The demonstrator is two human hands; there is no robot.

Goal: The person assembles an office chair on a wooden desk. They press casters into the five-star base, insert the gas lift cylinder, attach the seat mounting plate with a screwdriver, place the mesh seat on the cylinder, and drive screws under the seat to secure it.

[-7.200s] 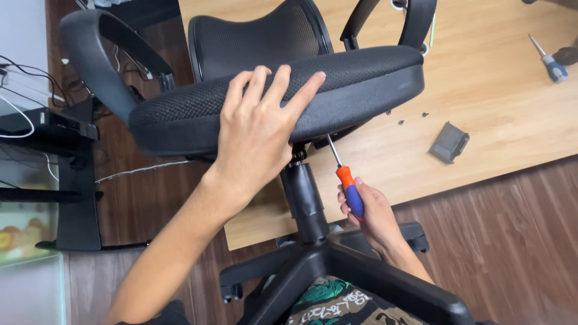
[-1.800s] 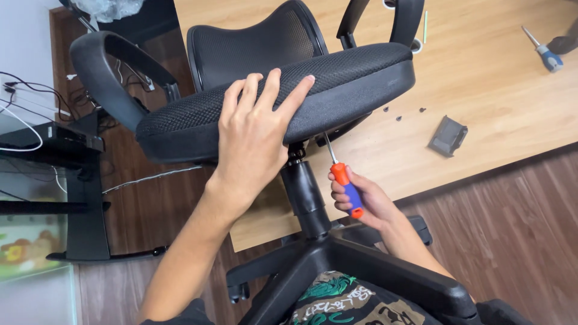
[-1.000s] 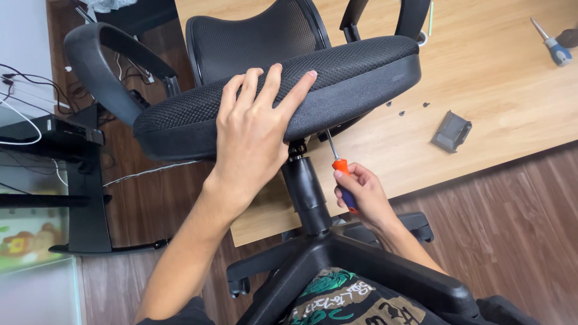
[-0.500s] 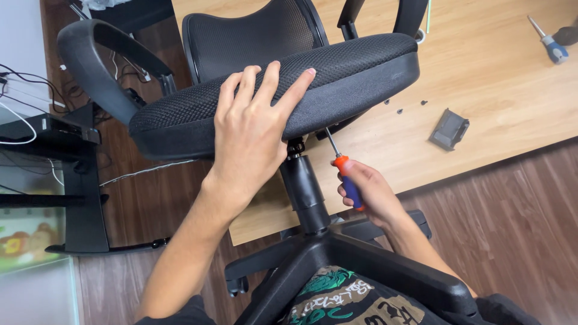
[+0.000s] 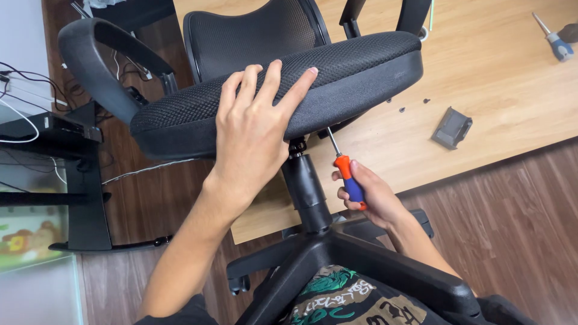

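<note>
My left hand lies flat on the front edge of the black chair seat, its fingers spread and draped over the mesh cushion, thumb down against the seat's side. My right hand is curled shut around the orange and blue handle of a screwdriver, the fingers wrapped tight about the grip. From that fist the thin metal shaft runs up and to the left, its tip vanishing under the seat; I cannot tell what it meets there. Just left of my right fingers stands the black gas column, rising from the chair base below both hands. Beyond my left fingers the mesh backrest lies away from me, and an armrest curves out far to their left. The chair is tipped over, resting against a light wooden table lying past my right hand. On that table, well to the right of my right fingers, sits a small dark plastic part, with a couple of tiny black screws between it and the seat. Farther off, near the table's far right corner, lies a second screwdriver with a blue handle. Dark wood floor spreads under my right wrist
</note>
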